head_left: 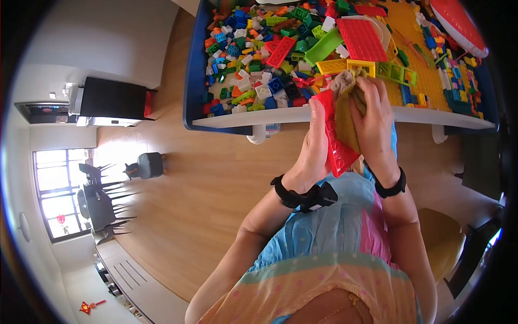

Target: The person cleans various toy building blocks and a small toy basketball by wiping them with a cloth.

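Observation:
Between my hands, just in front of the white table edge, is a red brick plate [338, 153] held on its side. My left hand [314, 141] presses against the plate's left side, fingers closed on it. A yellowish-brown cloth [345, 116] lies against the plate's other side, bunched at the top, with my right hand [374, 116] wrapped round it. Beyond my fingers, a yellow brick frame [360, 67] and a larger red plate [361, 40] rest among the loose bricks.
A blue-sided play table [191, 81] holds many loose bricks [253, 65] at its left and a yellow studded surface [426, 81] at its right. A red-and-white inflatable [458, 24] sits at the back right. A brown chair [442, 240] stands beside my right arm.

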Motion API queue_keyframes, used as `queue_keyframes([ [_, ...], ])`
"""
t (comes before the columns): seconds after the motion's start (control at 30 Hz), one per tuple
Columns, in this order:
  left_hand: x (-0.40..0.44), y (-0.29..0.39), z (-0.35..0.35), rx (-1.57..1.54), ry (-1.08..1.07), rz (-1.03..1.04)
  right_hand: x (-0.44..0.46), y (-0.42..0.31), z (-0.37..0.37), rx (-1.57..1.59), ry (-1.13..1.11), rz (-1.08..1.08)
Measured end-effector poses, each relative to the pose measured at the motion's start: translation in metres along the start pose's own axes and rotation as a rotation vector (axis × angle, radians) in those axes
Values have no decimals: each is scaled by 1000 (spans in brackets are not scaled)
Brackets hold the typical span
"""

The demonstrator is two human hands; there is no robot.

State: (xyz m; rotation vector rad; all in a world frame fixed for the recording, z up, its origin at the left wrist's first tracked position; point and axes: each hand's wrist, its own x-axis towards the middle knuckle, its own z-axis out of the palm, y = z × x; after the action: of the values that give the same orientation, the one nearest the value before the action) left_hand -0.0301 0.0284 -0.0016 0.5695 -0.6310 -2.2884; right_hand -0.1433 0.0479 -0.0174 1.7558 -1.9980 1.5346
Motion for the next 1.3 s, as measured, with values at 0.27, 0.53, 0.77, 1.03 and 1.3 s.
queue_keyframes([
  [0.27, 2, 21, -20, -13, 27, 88, -26, -41, -6, 220, -293, -44],
  [0.53, 7, 17, -23, -21, 55, 211, -4, -21, 10, 14, -209, -114],
  [0.77, 4, 20, -28, -87, -20, 152, 1, -19, 20, -8, -217, -8],
  [1.03, -2, 46, -45, -112, 65, 104, -9, -50, 26, 244, -391, -58],
  [1.3, 3, 32, -30, -197, 18, 91, 8, -17, 33, -7, -197, 30],
])
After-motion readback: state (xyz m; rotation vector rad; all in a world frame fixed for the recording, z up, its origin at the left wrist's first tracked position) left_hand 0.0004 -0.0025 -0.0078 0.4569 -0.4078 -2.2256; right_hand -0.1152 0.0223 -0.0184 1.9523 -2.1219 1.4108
